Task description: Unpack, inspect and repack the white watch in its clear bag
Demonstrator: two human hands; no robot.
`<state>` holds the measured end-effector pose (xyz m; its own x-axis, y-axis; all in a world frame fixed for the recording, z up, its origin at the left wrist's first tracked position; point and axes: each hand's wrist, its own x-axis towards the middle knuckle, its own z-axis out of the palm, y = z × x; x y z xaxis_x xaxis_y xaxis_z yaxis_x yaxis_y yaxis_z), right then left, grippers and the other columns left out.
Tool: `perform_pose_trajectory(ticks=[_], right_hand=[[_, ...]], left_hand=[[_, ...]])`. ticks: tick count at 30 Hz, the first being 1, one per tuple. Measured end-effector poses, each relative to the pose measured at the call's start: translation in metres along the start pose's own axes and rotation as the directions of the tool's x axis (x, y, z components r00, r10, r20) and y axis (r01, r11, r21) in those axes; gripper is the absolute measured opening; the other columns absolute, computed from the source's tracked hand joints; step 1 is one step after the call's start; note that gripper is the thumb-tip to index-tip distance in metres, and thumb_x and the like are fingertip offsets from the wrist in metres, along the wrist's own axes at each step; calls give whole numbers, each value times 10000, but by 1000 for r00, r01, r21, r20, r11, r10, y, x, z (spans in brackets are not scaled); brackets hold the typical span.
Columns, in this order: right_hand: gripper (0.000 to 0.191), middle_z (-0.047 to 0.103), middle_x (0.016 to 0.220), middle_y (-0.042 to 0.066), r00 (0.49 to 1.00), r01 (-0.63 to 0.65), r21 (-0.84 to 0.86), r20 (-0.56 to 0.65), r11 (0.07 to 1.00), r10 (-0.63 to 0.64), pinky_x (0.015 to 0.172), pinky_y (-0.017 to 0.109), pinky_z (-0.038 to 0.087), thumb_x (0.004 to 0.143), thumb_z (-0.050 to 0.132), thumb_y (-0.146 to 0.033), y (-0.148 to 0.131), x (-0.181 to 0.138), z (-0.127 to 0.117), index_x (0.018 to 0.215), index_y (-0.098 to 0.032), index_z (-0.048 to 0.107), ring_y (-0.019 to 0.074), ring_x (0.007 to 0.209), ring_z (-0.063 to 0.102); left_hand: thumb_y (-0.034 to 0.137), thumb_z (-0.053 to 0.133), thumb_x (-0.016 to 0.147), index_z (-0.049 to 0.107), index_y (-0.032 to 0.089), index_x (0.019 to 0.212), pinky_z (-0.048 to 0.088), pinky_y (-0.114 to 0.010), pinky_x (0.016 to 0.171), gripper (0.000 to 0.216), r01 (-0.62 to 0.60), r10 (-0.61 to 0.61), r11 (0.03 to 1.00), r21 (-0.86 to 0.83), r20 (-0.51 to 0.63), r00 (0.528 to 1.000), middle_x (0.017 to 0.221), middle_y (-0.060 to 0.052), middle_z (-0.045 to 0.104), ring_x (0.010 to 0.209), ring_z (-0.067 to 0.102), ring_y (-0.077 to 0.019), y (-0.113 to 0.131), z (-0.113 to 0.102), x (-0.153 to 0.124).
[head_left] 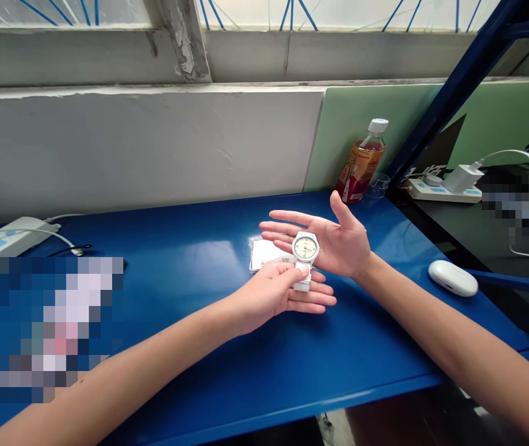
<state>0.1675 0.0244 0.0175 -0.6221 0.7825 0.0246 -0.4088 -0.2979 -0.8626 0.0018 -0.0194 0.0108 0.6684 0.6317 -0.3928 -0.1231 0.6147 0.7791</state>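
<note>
A white wristwatch (305, 248) with a pale round dial faces up, over the middle of the blue desk. My left hand (276, 291) is closed on its white strap, thumb on top, with the other fingers stretched out beneath. Palm up, my right hand (334, 241) lies just behind the watch with its fingers spread and thumb raised. The watch overlaps the right palm's near edge; whether it touches the palm I cannot tell. Partly hidden behind my hands, a flat clear-and-white case (264, 253) rests on the desk.
A drink bottle (363, 162) stands at the back right against a green panel. On the right edge sits a white earbud case (453, 278). Power strips (8, 241) with cables lie at the left and beyond the blue post at right. A blurred-out patch covers something at left.
</note>
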Motion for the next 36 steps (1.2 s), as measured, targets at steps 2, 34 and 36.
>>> perform_pose_trajectory(ticks=[2,34,36], right_hand=[[808,620,1388,132,1000,19,6,1,1000,-19,1132,467,383,870,265,-787,0,0,0,1282,-181,605,289,1352,517],[186,749,857,54,845,13,-811,-304,585,-441,624,327,489,846,656,-304,17,-28,-28,957,-205,767,205,732,651],[161,732,820,44,829,-29,-818,-341,574,-444,598,310,462,826,638,-275,14,-29,-32,904,-201,758,188,689,620]], left_hand=[[361,659,904,690,49,1003,553,-428,908,329,-32,32,999,37,-3,999,1014,-220,750,922,748,-278,2,0,0],[460,574,925,303,39,1520,216,-553,1195,778,-186,576,-109,976,215,789,1563,-271,334,1473,291,-394,0,-57,23],[539,547,926,302,29,1517,177,-562,1197,818,-153,508,-91,984,178,843,1567,-280,316,1482,258,-406,0,-60,22]])
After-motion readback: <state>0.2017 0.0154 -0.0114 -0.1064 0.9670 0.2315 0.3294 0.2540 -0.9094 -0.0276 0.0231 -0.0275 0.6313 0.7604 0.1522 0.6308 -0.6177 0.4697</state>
